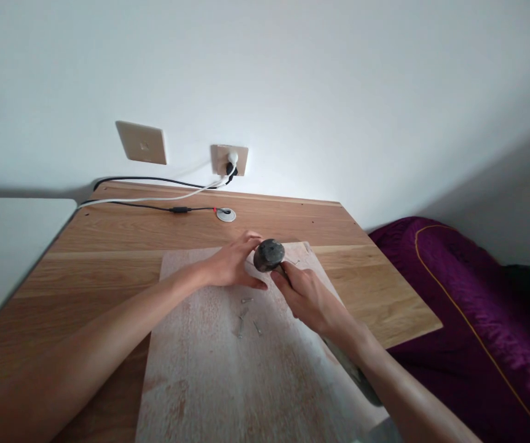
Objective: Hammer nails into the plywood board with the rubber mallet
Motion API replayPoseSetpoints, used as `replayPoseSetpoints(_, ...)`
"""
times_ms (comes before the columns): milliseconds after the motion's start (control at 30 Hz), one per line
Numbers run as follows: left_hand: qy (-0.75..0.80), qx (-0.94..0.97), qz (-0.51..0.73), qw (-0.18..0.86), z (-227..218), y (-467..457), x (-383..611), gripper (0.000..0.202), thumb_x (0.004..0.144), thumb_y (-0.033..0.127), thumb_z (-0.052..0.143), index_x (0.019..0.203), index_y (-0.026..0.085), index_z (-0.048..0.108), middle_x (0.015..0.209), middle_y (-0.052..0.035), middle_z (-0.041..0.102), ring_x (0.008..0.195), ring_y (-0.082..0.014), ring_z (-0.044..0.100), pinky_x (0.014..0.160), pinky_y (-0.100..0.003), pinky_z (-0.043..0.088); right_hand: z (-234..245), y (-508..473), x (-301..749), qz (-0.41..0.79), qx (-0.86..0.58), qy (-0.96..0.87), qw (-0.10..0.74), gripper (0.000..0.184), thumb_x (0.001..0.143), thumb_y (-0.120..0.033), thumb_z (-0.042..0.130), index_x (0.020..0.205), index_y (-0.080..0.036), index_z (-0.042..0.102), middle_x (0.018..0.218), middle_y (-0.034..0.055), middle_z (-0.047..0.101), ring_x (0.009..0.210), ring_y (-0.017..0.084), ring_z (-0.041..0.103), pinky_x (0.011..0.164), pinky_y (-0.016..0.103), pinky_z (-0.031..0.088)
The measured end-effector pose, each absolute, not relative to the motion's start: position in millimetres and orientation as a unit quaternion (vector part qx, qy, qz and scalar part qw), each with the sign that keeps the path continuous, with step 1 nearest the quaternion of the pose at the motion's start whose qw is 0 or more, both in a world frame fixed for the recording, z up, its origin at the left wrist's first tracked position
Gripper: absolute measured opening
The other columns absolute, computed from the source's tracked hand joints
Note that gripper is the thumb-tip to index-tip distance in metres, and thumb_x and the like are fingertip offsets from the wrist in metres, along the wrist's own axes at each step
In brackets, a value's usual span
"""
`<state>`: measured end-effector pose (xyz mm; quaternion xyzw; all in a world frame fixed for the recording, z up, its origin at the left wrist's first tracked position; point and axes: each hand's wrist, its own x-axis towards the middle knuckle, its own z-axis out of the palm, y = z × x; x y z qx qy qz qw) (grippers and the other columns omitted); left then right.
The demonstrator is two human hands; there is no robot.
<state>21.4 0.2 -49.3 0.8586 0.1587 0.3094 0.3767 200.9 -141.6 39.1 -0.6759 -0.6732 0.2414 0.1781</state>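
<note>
My right hand (308, 295) is wrapped round the handle of a hammer (269, 255), close below its dark, rounded head. The handle runs back under my right forearm. Just left of the head is my left hand (235, 261), its thumb and fingers apart. Some of its fingertips are hidden behind the hammer head, so I cannot see whether they touch anything there. Beneath both hands lies a worn, whitish wooden board (200, 381). Several small nails or screws lie loose on it, among them a nail-like piece (258, 328). A thin nail-like piece (296, 263) shows beyond my right hand.
The board rests on a wooden table (99, 264) against a white wall. Black and white cables cross its back to a wall socket (241, 157), near a round cable grommet (226, 215). A white panel (16, 252) stands left; purple fabric (431, 295) lies right.
</note>
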Motion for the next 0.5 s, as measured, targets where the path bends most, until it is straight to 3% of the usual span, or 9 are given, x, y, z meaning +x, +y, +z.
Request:
replayPoseSetpoints(167,0.15,0.859,0.31,0.379,-47.7,0.1,20.6,0.086,0.068,0.047,0.1,0.141,0.025,0.06,0.139,-0.0119,0.059,0.134,-0.0346,0.058,0.119,-0.054,0.048,34.7,-135.3,203.6,0.215,-0.67,-0.686,0.183,0.026,0.108,-0.035,0.044,0.091,-0.023,0.059,0.058,-0.0016,0.059,0.05,0.018,0.06,0.054,0.031,0.034)
replayPoseSetpoints(367,0.169,0.845,0.314,0.399,-45.0,1.9,17.0,0.075,0.072,0.048,0.098,0.134,0.025,0.061,0.135,-0.0107,0.057,0.121,-0.0282,0.063,0.109,-0.047,0.053,31.3,-154.9,209.3,0.24,-0.698,-0.643,0.206,0.029,0.108,-0.04,0.042,0.09,-0.024,0.057,0.049,-0.0063,0.051,0.04,0.016,0.052,0.05,0.03,0.033)
replayPoseSetpoints(500,0.232,0.865,0.264,0.358,-23.4,-3.6,10.0,0.044,0.085,0.047,0.085,0.112,0.02,0.063,0.119,-0.0081,0.059,0.104,-0.0229,0.064,0.092,-0.037,0.054,16.8,-181.4,216.4,0.263,-0.707,-0.619,0.218,0.034,0.109,-0.048,0.04,0.088,-0.026,0.055,0.046,-0.0072,0.048,0.04,0.017,0.05,0.051,0.031,0.034)
